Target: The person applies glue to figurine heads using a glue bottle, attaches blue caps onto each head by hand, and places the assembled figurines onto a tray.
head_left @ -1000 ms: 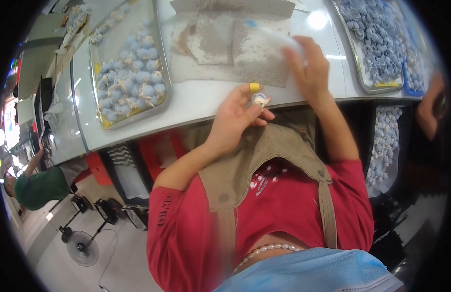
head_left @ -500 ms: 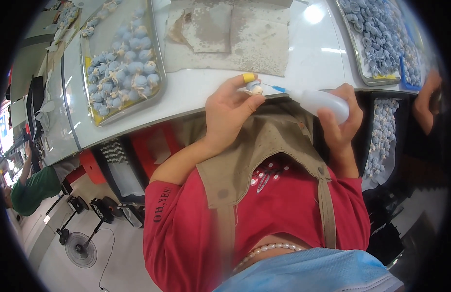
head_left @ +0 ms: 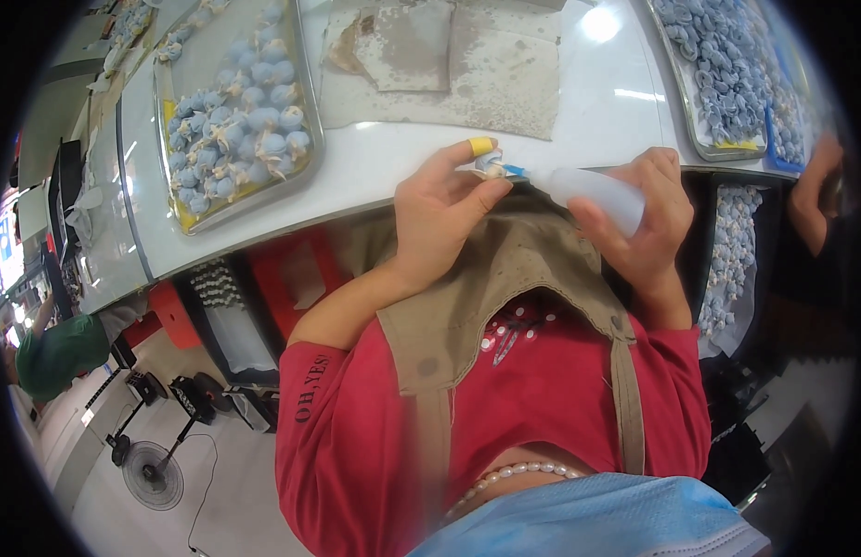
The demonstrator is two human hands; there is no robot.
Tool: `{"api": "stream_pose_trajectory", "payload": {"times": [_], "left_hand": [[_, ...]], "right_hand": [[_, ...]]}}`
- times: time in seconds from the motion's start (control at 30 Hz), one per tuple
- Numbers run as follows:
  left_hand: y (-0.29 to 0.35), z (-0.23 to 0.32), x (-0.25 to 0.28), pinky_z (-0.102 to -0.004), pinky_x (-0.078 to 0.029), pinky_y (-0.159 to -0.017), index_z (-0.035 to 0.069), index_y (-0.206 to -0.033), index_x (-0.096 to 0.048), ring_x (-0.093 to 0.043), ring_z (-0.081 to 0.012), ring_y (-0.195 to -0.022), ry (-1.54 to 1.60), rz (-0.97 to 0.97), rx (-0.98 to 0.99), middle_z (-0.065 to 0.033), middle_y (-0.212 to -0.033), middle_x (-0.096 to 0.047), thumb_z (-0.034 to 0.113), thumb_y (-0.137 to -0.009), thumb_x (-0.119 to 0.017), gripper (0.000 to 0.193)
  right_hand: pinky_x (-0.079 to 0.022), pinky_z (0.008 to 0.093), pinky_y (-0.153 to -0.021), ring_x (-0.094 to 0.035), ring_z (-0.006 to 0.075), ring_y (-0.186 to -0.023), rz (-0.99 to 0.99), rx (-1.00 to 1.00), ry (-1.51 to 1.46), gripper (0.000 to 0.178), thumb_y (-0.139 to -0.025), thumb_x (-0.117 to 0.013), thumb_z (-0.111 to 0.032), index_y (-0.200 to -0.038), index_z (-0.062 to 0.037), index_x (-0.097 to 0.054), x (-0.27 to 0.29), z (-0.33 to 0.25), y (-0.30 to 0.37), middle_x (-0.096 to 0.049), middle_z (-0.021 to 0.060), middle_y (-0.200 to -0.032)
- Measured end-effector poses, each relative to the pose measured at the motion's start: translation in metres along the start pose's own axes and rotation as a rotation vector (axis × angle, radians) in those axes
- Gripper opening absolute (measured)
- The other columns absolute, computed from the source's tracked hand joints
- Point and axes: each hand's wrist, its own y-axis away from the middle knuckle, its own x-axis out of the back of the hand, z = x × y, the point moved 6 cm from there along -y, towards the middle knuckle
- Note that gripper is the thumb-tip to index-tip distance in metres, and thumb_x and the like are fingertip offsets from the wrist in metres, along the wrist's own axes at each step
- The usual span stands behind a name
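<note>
one bottle (head_left: 579, 189), clamped in right grip (head_left: 655, 223), slants, nozzle (head_left: 517, 171) leftward, left grip (head_left: 441, 206) pinching a small piece (head_left: 491, 168)

Your bottle (head_left: 599, 196) is smooth, translucent plastic, your apron (head_left: 423, 343) matt cloth, the tabletop (head_left: 602, 107) glossy, and the cardboard sheet (head_left: 504, 74) rough.

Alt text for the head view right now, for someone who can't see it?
A person's right hand holds a translucent bottle, its blue tip at a small blue-and-cream piece in the left hand. A tray of similar pieces lies left on a white table.
</note>
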Motion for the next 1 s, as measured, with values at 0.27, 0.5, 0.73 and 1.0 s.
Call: {"api": "stream_pose_trajectory", "payload": {"times": [0.27,0.5,0.73,1.0], "left_hand": [[-0.002,-0.001,-0.004,-0.0218,-0.048,-0.069,-0.001,-0.116,-0.045,-0.061,-0.0172,-0.088,0.144,-0.016,0.012,-0.0129,-0.108,-0.057,0.002,-0.083,-0.059,0.036],[-0.003,-0.003,-0.008,-0.0222,-0.048,-0.069,-0.001,-0.115,-0.046,-0.061,-0.0176,-0.088,0.153,-0.022,0.037,-0.0136,-0.107,-0.057,0.002,-0.082,-0.058,0.036],[-0.010,-0.003,-0.003,-0.0214,-0.048,-0.067,0.001,-0.116,-0.046,-0.061,-0.0175,-0.087,0.244,-0.029,0.088,-0.0142,-0.108,-0.058,0.005,-0.084,-0.056,0.033],[-0.020,0.013,-0.003,-0.0239,-0.049,-0.068,0.002,-0.115,-0.046,-0.060,-0.0197,-0.088,0.312,-0.140,0.041,-0.0144,-0.111,-0.056,0.002,-0.083,-0.055,0.033]], "right_hand": [[-0.034,0.0292,-0.054,-0.044,0.0208,-0.053,0.053,-0.058,-0.025,0.026,-0.060,-0.077,-0.019,-0.066,-0.0049,-0.056,0.006,0.011,0.007,-0.051,0.0055,-0.059],[-0.033,0.0306,-0.053,-0.042,0.0221,-0.052,0.033,-0.072,-0.018,0.027,-0.059,-0.078,-0.018,-0.064,-0.0048,-0.055,0.003,0.015,0.006,-0.050,0.0064,-0.059],[-0.041,0.0242,-0.056,-0.051,0.0137,-0.061,0.114,-0.343,-0.292,0.026,-0.068,-0.073,-0.015,-0.081,-0.0010,-0.055,-0.002,0.045,0.021,-0.054,0.0060,-0.066],[-0.039,0.0322,-0.082,-0.050,0.0219,-0.094,0.207,-0.460,-0.301,0.025,-0.079,-0.064,-0.028,-0.088,-0.0050,-0.063,-0.068,0.111,-0.033,-0.060,0.0065,-0.093]]}}
